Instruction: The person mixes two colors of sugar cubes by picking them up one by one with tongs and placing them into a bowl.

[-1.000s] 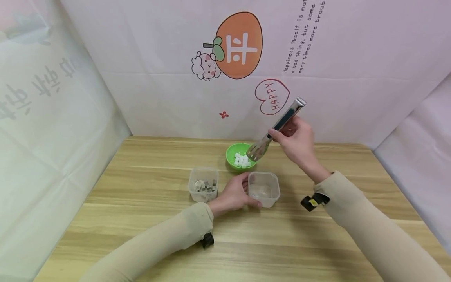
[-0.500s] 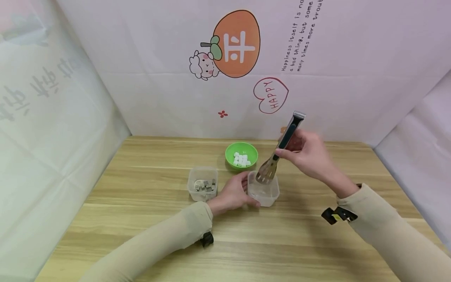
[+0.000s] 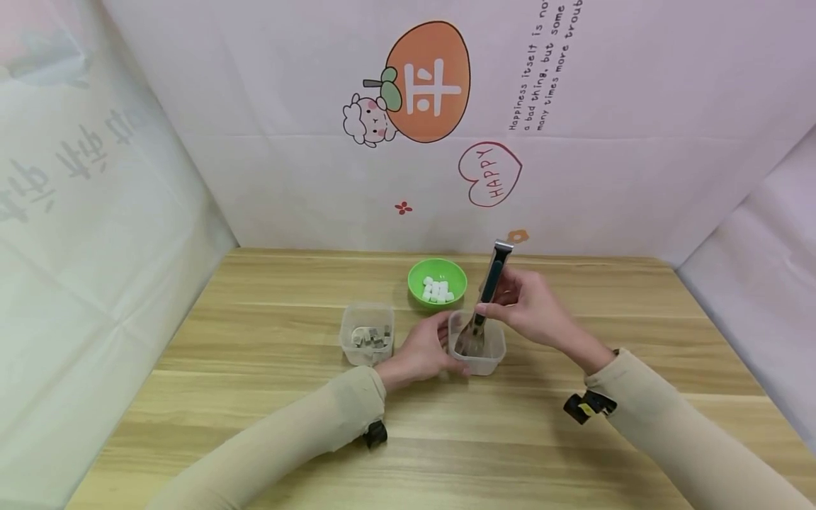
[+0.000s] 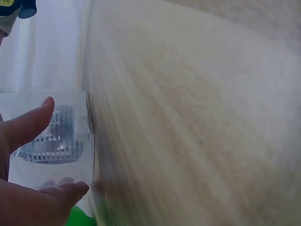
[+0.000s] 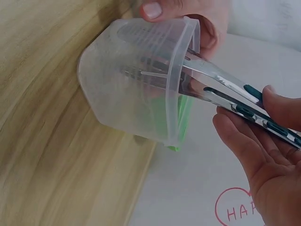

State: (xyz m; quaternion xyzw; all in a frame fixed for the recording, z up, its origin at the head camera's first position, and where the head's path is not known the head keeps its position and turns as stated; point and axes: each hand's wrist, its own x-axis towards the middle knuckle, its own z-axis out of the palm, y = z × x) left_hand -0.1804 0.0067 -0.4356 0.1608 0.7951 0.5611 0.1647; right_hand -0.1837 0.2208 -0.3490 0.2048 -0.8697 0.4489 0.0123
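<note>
My left hand (image 3: 423, 350) holds a small clear plastic container (image 3: 482, 365) from its left side, thumb at the near wall and fingers at the far wall. My right hand (image 3: 534, 309) grips metal tongs (image 3: 492, 280) with dark green grip strips, thumb on one arm and fingers on the other. The slotted tong heads (image 5: 150, 77) point down inside that container, and show blurred through its wall in the right wrist view. Just behind stands a green bowl (image 3: 437, 265) with several small white pieces (image 3: 437, 290) in it.
Left of my left hand, a second clear container (image 3: 350, 331) holds several small metallic cubes (image 3: 372, 337). All of it stands on a wood-grain table (image 3: 268, 333). A printed white cloth (image 3: 293, 191) hangs behind the far edge.
The tongs have moved from beside the green bowl toward me and down into the right container, now standing steeper. My left hand and the containers stay in place.
</note>
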